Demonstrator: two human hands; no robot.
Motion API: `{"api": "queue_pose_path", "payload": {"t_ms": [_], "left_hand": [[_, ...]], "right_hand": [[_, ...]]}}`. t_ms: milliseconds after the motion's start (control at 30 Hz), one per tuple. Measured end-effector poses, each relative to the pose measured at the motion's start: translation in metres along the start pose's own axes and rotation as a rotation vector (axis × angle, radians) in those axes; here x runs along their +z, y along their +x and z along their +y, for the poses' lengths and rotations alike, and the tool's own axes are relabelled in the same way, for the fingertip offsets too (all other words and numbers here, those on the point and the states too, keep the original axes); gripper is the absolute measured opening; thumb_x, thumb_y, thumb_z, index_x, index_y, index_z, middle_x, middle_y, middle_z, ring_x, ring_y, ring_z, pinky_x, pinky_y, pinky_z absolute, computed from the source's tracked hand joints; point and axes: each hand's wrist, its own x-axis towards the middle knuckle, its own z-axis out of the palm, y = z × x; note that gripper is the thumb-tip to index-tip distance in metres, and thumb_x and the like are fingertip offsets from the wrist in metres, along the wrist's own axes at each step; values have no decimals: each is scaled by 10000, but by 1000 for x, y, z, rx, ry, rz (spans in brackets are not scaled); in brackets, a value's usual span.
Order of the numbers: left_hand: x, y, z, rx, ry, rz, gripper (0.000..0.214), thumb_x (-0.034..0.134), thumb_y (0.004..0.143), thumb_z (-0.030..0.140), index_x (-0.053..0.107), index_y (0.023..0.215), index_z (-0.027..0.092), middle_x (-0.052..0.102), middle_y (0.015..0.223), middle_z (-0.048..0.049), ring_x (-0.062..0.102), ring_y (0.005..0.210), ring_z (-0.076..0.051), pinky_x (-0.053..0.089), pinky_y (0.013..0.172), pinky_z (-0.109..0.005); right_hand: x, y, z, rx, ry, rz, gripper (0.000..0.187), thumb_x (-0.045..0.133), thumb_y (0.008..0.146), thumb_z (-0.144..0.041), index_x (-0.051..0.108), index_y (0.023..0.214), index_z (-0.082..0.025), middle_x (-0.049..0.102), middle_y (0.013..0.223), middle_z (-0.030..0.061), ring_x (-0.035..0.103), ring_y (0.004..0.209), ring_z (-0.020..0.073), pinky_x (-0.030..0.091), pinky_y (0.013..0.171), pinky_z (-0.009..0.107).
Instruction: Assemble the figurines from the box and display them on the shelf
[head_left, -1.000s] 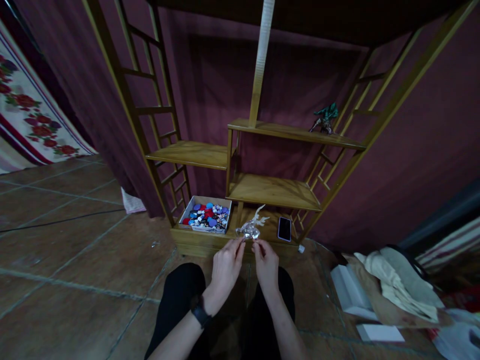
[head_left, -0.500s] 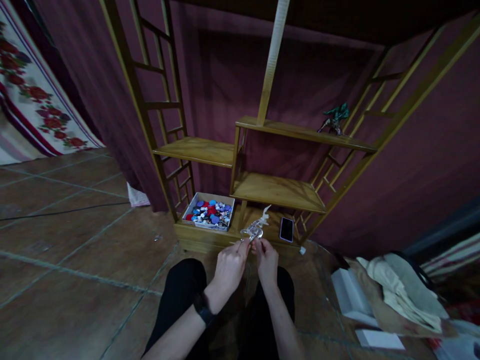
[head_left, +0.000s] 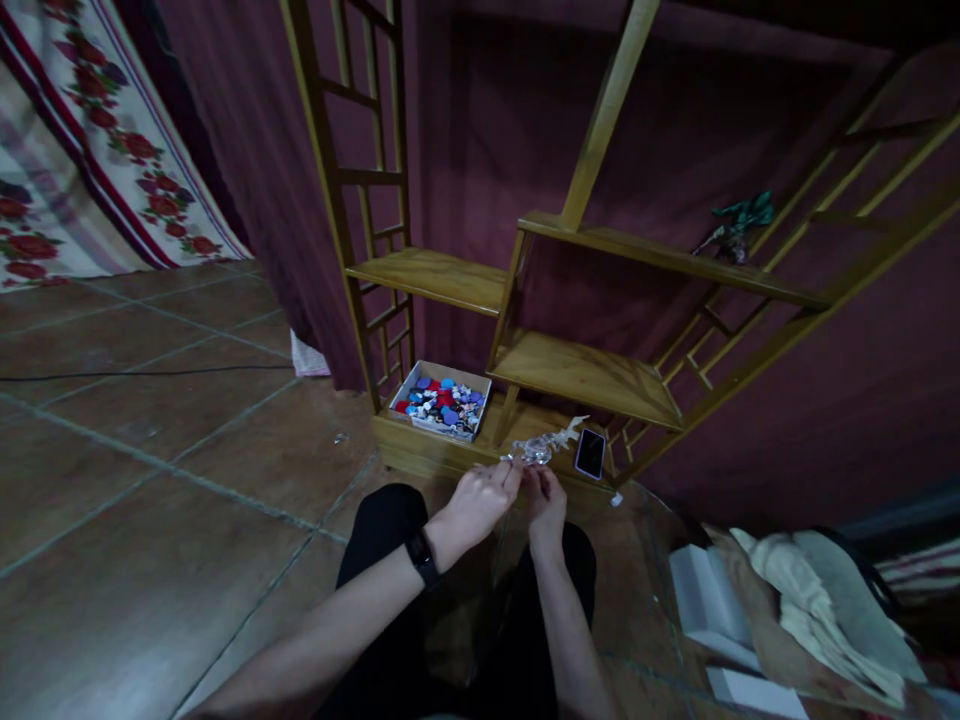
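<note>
Above my knees, my left hand [head_left: 484, 502] and my right hand [head_left: 546, 508] meet fingertip to fingertip. Both are closed on the lower end of a clear, shiny figurine-like piece [head_left: 536, 449] with a pale, jagged tip pointing up and right. My fingers partly cover where it is gripped, and its exact kind is too small to make out. Just beyond my hands, on the low base of a wooden shelf, a white box [head_left: 431, 428] holds many small red, blue, purple and white pieces. A phone [head_left: 591, 453] lies to the right of the clear piece.
The wooden shelf unit [head_left: 589, 378] stands in front of me, its boards at stepped heights. A green-and-dark figure [head_left: 741, 228] stands on the upper right board. Cloth [head_left: 825, 600] and white boxes [head_left: 705, 600] lie on the floor at right. A black cable [head_left: 150, 374] crosses the tiles at left.
My view has turned, so the shelf sits further right and lower boards slightly higher. The clear piece leans more to the right, and my left forearm reaches in at a flatter angle.
</note>
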Motion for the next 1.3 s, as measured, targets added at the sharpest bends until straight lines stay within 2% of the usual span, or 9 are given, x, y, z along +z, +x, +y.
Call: {"api": "queue_pose_path", "payload": {"t_ms": [133,467,633,800,933,1033,1167,1300], "left_hand": [[-1,1,2,72,11,-15,391,363,828,76,392,1217,97,593,953,-131,606,822,-197,471,686,-303],[5,3,7,119,1,11,373,324,847,81,389,1214,72,588,991,-162,600,863,-209,471,700,-328],[7,4,6,79,-4,46,364,351,850,98,412,1209,90,592,1005,-143,594,888,-205,464,727,-320],[13,7,-4,-55,-122,143,335,414,838,122,469,1168,133,630,911,-95,613,803,-181,472,693,-296],[22,17,-12,-288,-341,213,246,414,863,232,563,1052,181,665,916,-71,631,775,-170,473,681,-275],[27,23,-16,-427,-564,233,222,442,850,275,612,973,201,678,936,-57,635,795,-169,468,706,-275],[28,26,-16,-489,-854,241,210,463,825,268,634,930,204,684,880,-38,624,761,-163,456,699,-271],[30,29,-13,-519,-1225,237,187,515,776,279,628,861,156,661,740,-32,587,647,-138,443,607,-230]], "right_hand": [[0,0,9,28,88,43,318,551,705,-408,593,841,-124,647,834,82,586,725,167,463,682,292],[-8,-3,12,88,155,94,363,562,713,-394,609,938,-113,658,882,98,601,756,179,474,701,306],[-6,-7,4,81,183,57,325,544,736,-381,606,923,-123,653,892,87,603,752,169,478,691,291],[-8,-7,-10,37,25,46,350,508,767,-410,621,952,-134,653,934,94,597,820,195,479,706,308],[-7,-8,-24,-62,-30,70,335,498,785,-401,632,973,-159,616,1026,99,579,891,194,479,737,313],[-3,-11,-36,-119,-47,28,308,493,798,-387,637,972,-178,558,1128,105,553,969,196,487,727,291],[4,-15,-50,-81,10,-64,314,466,821,-400,621,989,-184,576,1084,92,587,843,166,498,669,273],[6,-23,-63,-136,20,-123,260,456,838,-369,619,957,-205,604,1032,63,573,922,173,477,762,285]]}}
